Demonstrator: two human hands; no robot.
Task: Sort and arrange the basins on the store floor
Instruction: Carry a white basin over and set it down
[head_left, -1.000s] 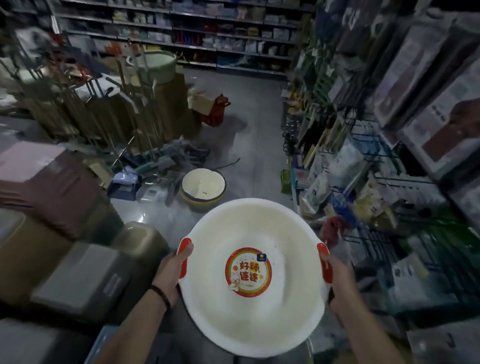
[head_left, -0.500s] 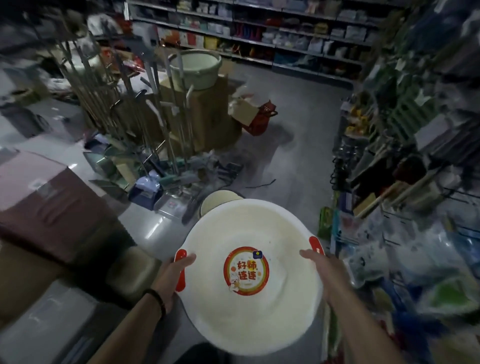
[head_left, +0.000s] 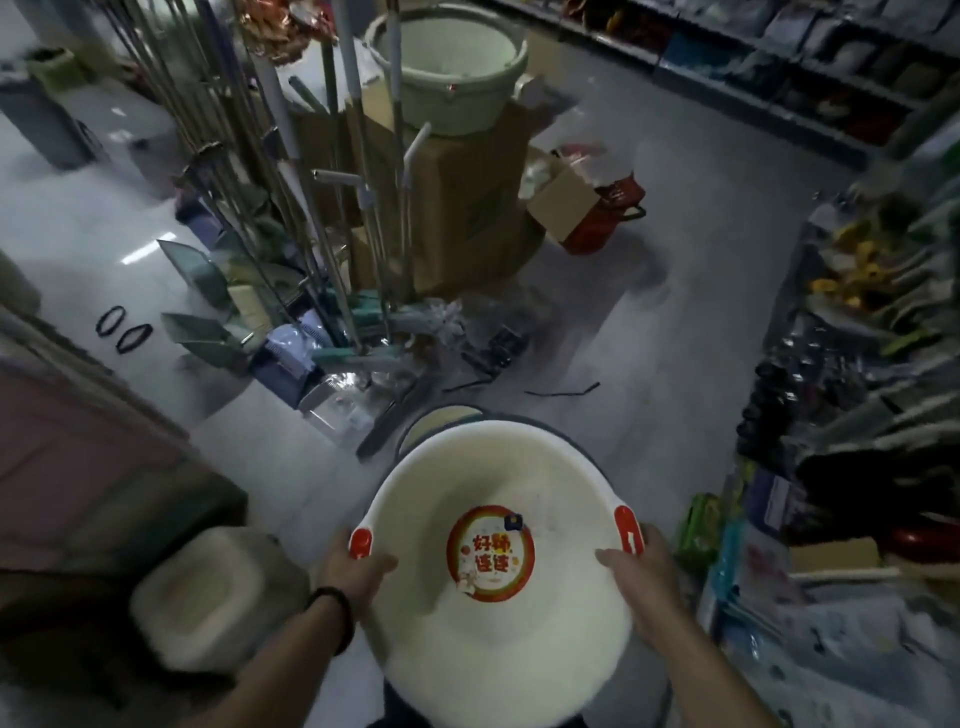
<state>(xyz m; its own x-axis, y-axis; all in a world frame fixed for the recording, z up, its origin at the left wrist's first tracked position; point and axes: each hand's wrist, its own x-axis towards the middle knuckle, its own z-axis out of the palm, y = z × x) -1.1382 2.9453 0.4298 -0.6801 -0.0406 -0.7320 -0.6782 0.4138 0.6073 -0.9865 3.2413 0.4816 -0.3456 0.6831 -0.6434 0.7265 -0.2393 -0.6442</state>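
I hold a large white basin (head_left: 498, 478) with red handles and a round red sticker inside, low in the middle of the view. My left hand (head_left: 353, 569) grips its left rim by the red handle. My right hand (head_left: 641, 577) grips the right rim. Just beyond the white basin, a cream basin with a dark rim (head_left: 447, 415) sits on the floor, mostly hidden behind it. A pale green basin (head_left: 452, 78) rests on top of a tall cardboard box (head_left: 467, 208) at the back.
A rack of mop and broom handles (head_left: 332, 182) stands left of the box, with dustpans (head_left: 202, 291) and packaged goods at its foot. Stocked shelving (head_left: 857, 338) lines the right side. Boxes (head_left: 78, 467) and a beige container (head_left: 208, 592) sit at the left. A red basket (head_left: 608, 218) lies behind.
I have moved forward down the aisle with the white basin in both hands. The cream floor basin has slipped almost out of sight behind it, and the mop rack and green basin are nearer.
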